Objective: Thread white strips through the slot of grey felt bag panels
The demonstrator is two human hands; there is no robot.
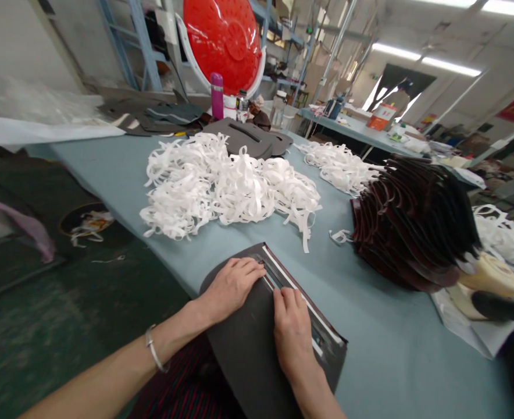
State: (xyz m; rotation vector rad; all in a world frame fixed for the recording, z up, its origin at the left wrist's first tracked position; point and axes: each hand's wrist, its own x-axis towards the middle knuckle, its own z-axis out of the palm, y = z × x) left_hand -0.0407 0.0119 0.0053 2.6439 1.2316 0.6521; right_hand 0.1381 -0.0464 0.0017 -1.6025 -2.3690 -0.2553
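Observation:
A dark grey curved panel point(248, 343) lies over the near edge of the blue-green table, with white strips point(322, 317) and a slot along its far right side. My left hand point(235, 285) rests on the panel's upper part, its fingertips pressed together at the top end of the slot. Lower down, my right hand point(292, 323) has its fingers curled onto the slot's edge. Whether either hand pinches a strip there is hidden under the fingers.
A heap of white ribbon loops point(239, 186) lies beyond the panel. To the right stands a stack of dark brown pieces point(409, 221), with yellow blocks point(492, 279) beside it. A purple bottle point(217, 96) and a red fan-like disc point(226, 43) are at the back.

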